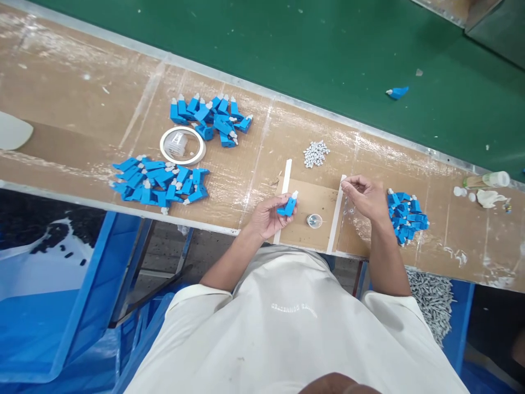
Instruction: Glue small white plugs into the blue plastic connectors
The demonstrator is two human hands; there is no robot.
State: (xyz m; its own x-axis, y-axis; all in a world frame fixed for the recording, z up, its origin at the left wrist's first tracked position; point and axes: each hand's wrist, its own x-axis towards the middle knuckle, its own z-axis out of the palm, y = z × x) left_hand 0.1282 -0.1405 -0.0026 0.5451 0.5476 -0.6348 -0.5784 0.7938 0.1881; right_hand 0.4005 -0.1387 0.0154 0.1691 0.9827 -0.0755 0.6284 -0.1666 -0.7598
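Observation:
My left hand (pixel 264 218) is closed on a small blue plastic part with a whitish tip (pixel 289 205), holding it over the cardboard near the bench's front edge. My right hand (pixel 366 198) is raised to the right, thumb and fingertips pressed together; anything between them is too small to make out. Between the hands stands a small clear round cup (pixel 315 220) with a thin stick lying across it. Beyond it lies a heap of small grey pieces (pixel 315 154). White tape strips (pixel 337 216) run along both sides of this patch.
Piles of blue parts lie left (pixel 164 180), farther back (pixel 221 117) and right (pixel 406 216). A tape roll (pixel 182 146) sits between the left piles. A clear tube (pixel 486 180) lies far right. Blue bins (pixel 77 323) stand below the bench; a green surface (pixel 287 49) lies beyond.

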